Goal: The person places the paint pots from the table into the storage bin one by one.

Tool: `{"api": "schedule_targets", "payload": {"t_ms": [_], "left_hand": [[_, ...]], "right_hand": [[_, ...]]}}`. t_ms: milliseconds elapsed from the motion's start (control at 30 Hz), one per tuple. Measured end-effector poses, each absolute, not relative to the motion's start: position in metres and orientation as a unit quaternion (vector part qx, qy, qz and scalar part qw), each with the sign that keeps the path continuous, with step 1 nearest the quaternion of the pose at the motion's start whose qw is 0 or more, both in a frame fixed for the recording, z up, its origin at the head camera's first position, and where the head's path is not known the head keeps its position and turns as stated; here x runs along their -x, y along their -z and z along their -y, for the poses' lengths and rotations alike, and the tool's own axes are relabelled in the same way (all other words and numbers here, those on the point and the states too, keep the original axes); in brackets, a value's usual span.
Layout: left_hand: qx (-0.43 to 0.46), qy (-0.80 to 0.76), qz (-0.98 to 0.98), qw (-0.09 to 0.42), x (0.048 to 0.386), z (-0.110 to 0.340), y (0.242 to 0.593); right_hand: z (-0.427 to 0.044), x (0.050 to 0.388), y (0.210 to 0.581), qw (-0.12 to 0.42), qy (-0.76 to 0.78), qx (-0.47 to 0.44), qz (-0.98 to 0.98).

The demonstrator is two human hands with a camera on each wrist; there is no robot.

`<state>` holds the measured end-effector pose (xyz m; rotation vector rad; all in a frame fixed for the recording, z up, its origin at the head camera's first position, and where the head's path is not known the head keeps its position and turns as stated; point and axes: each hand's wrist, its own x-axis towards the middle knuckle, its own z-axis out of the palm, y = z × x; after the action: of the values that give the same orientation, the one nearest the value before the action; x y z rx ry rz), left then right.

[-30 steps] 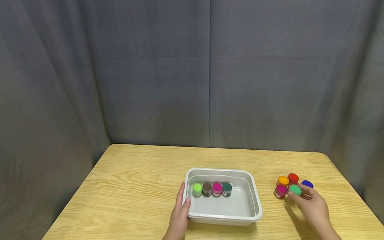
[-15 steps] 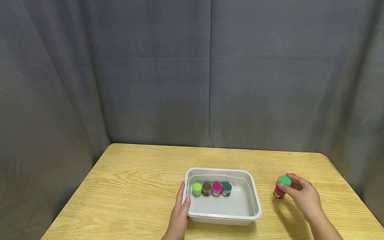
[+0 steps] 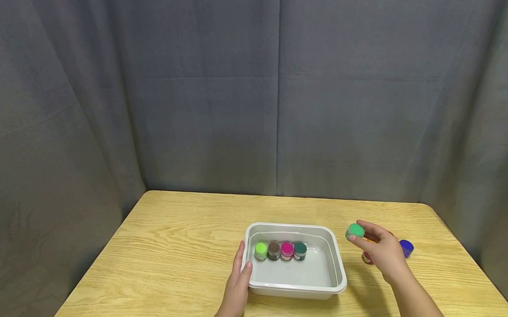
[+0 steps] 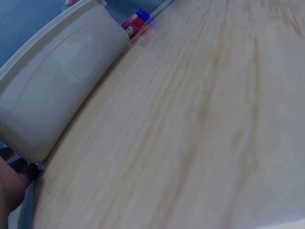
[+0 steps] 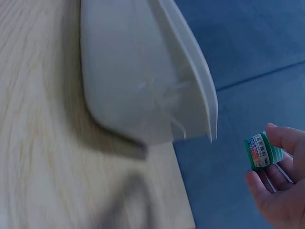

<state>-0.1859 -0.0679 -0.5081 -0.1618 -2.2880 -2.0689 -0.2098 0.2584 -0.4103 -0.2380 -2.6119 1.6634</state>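
Note:
My right hand (image 3: 385,252) pinches a green-lidded paint jar (image 3: 355,231) between thumb and fingers, raised above the table right of the white plastic tray (image 3: 298,291). Its printed label faces the camera in the right wrist view, where the paint jar (image 5: 259,151) is apart from the tray (image 5: 128,71). My left hand (image 3: 236,287) holds the tray's left side, thumb at the rim and fingers along the outer wall. Inside stand a lime jar (image 3: 261,251), a brown jar (image 3: 274,251), a magenta jar (image 3: 287,251) and a dark teal jar (image 3: 300,251) in a row.
A blue-lidded jar (image 3: 406,248) stands at the right of the wooden table (image 3: 169,254). Other jars there, including a red-bodied one (image 3: 367,258), are mostly hidden behind my right hand. A grey curtain (image 3: 211,132) hangs behind the table.
My right hand has lifted the green paint jar from the group at the right and carried it left toward the tray. The left hand and tray have stayed in place.

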Motion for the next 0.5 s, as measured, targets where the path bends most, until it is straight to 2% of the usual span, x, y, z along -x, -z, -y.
{"api": "schedule_targets", "payload": {"t_ms": [267,500], "left_hand": [[0.05,0.669,0.741,0.026,0.186,0.068,0.508],[0.05,0.668,0.742,0.027,0.187,0.068,0.509]], "right_hand": [[-0.229,0.214,0.403,0.019,-0.519,0.043,0.853],[-0.203,0.22,0.402,-0.015,-0.538,0.022,0.843]]}}
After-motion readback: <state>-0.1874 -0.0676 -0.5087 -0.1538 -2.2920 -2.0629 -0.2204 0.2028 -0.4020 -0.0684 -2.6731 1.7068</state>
